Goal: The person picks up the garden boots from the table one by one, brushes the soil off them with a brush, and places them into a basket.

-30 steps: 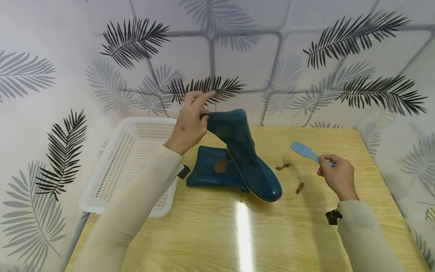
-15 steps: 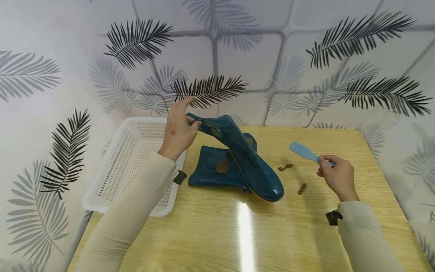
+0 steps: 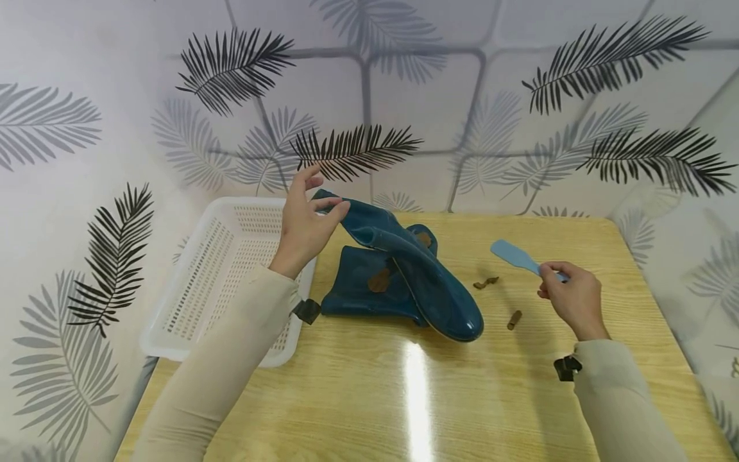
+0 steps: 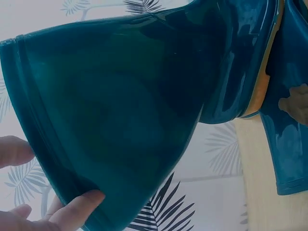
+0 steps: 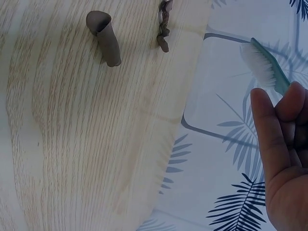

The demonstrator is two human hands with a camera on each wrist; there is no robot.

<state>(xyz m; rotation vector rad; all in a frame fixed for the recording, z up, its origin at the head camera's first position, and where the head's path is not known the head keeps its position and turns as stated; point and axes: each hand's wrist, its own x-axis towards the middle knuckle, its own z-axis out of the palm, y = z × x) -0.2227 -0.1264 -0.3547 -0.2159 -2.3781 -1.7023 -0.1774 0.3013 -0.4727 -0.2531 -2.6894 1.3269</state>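
My left hand (image 3: 306, 224) pinches the top rim of a dark teal rubber boot (image 3: 444, 292) between thumb and fingers. This boot slants across a second rubber boot (image 3: 352, 282), its shaft raised to the left and its toe low on the right. The second boot lies on its side on the table with brown patches (image 3: 379, 280) on it. In the left wrist view the held boot's wide shaft (image 4: 115, 96) fills most of the picture. Off to the right, my right hand (image 3: 574, 298) holds a light blue brush (image 3: 516, 254) by its handle, its white bristles (image 5: 257, 65) showing in the right wrist view.
A white perforated plastic basket (image 3: 167, 308) stands on the left, partly behind my left forearm. Two brown pieces, one curled (image 3: 486, 282) and one rolled (image 3: 514, 319), lie on the wooden table (image 3: 462, 398) between the boots and my right hand. A leaf-patterned wall rises behind.
My left hand has shifted left with the boot's shaft, which has tipped lower and turned. The second boot's foot end now shows behind it. My right hand with the brush stays nearly still.
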